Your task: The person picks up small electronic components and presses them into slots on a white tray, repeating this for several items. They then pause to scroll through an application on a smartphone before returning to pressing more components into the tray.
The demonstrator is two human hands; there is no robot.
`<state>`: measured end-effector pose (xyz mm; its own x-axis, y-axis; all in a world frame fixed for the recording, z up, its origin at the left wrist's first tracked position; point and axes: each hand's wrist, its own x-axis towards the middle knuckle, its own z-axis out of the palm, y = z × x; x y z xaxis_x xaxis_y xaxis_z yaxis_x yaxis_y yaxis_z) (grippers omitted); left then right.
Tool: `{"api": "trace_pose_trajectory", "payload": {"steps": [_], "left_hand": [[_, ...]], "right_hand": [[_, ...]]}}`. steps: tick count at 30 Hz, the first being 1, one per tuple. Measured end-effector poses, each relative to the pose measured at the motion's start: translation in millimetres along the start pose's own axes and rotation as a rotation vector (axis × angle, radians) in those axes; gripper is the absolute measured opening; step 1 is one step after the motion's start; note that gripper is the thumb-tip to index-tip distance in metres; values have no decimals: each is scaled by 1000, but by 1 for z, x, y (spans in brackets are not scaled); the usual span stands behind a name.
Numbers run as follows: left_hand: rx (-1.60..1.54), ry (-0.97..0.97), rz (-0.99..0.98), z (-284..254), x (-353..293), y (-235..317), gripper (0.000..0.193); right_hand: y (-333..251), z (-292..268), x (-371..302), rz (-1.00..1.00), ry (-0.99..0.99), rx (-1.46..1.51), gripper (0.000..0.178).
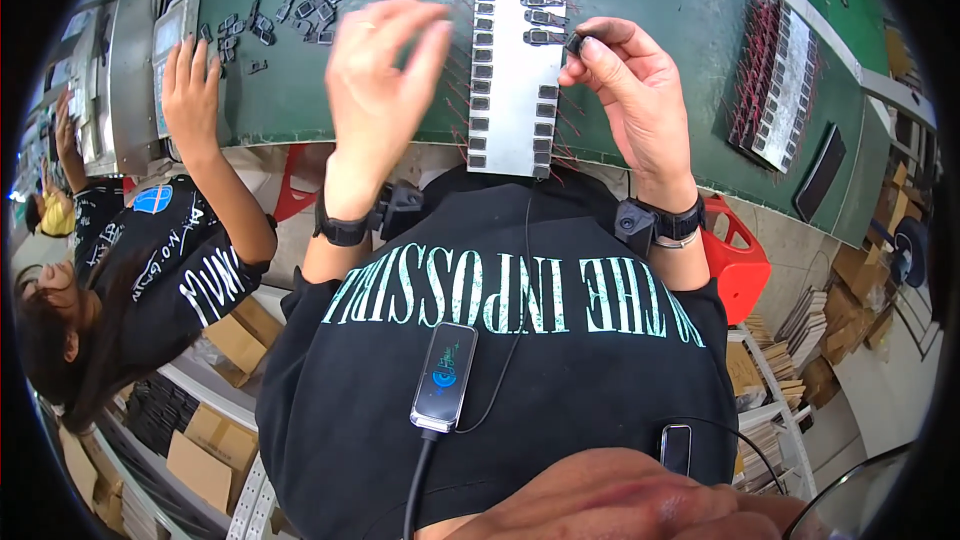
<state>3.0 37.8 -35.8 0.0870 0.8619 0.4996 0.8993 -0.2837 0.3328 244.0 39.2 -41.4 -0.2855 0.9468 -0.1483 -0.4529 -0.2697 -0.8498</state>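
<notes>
In front of me on the green table lies a long pale board (512, 130), with small black rectangular parts along both its long edges. Thin dark red wires stick out past its sides. Several larger black pieces (541, 18) sit in the upper part of the right-hand row. My right hand (640, 90) is just beside that row, thumb and fingers pinching a small black part (574, 42). My left hand (380, 80) is raised over the table left of the board. It is slightly blurred, thumb apart from the fingers, and nothing shows in it.
Loose black parts (320, 5) are scattered at the far left. A second board (780, 90) with many dark red wires lies at the right, near a flat black object (822, 172). Close on my left, a co-worker (160, 240) has a raised hand (190, 90). Red stools (735, 265) stand below the table.
</notes>
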Motion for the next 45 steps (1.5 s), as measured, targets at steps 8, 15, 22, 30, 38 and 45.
{"api": "trace_pose_trajectory", "payload": {"steps": [8,15,22,30,38,45], "left_hand": [[-716,-373,-135,-4,9,51,14],[-727,-402,-149,-5,9,49,14],[-668,-440,-67,-14,12,50,9],[-716,-476,-127,-13,8,47,4],[-775,-351,-158,-11,6,49,6],[-798,-345,-158,-11,4,48,9]], "right_hand": [[-2,2,-13,-56,24,-156,19],[-2,4,-16,-63,14,-232,20],[-2,7,-18,-69,13,-279,19],[2,8,-16,7,-2,-254,19],[0,1,-11,254,-160,-19,19],[0,2,-12,223,-126,50,23]]}}
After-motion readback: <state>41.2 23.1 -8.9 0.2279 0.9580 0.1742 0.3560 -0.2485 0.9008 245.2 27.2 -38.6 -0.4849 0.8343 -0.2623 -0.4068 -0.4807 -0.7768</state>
